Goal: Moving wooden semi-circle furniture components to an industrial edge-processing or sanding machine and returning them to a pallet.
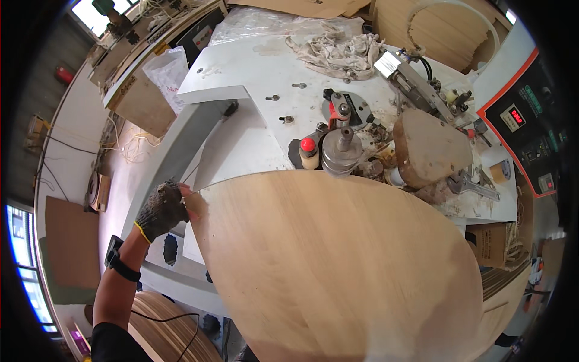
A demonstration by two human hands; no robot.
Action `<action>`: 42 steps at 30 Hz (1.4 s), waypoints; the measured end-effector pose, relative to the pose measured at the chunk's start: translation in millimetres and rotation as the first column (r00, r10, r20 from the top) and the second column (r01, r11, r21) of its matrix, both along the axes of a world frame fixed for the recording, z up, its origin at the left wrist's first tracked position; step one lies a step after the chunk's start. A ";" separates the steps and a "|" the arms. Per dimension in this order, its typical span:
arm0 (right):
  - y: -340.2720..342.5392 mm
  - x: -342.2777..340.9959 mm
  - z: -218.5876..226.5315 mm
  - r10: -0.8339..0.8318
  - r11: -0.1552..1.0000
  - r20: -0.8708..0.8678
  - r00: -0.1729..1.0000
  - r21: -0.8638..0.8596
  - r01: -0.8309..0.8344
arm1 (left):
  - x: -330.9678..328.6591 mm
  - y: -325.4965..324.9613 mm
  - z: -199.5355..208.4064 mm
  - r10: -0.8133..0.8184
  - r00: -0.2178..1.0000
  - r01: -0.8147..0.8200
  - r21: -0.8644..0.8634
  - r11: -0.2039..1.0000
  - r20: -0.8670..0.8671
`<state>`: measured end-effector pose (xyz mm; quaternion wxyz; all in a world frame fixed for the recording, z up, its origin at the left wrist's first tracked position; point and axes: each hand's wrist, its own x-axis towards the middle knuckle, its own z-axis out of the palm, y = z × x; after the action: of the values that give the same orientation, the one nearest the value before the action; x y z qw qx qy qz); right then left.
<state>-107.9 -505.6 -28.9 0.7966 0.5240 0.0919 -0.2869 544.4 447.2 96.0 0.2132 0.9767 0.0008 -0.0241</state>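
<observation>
A large, pale wooden panel [338, 259] with a curved outline lies flat in front of me, partly over the white machine table [253, 66]. My left hand [163, 211], in a dark grey knit glove with bare fingertips, grips the panel's left corner. A thin strip sticks up beside those fingers. The panel's far curved edge lies against or very near a metal roller [342, 151] on the machine. Just left of the roller is a red-topped knob [308, 145]. My right hand is out of view.
An adjustable wrench [476, 187] and a tape roll [500, 171] lie on the right. A crumpled rag [338, 53] sits at the back. The control panel [525, 127] stands far right. Stacked curved wood pieces [166, 329] and a cable are at lower left.
</observation>
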 end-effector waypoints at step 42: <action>-34.1 145.6 59.2 0.217 0.976 -0.187 0.958 0.037 -0.214 | -73.0 120.7 -4.0 0.134 0.683 -0.322 -0.131 0.937 -0.718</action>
<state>37.7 -539.6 30.3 0.8065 0.4876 0.2260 -0.2464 471.4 568.0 91.9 0.3180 0.8519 0.2010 -0.3644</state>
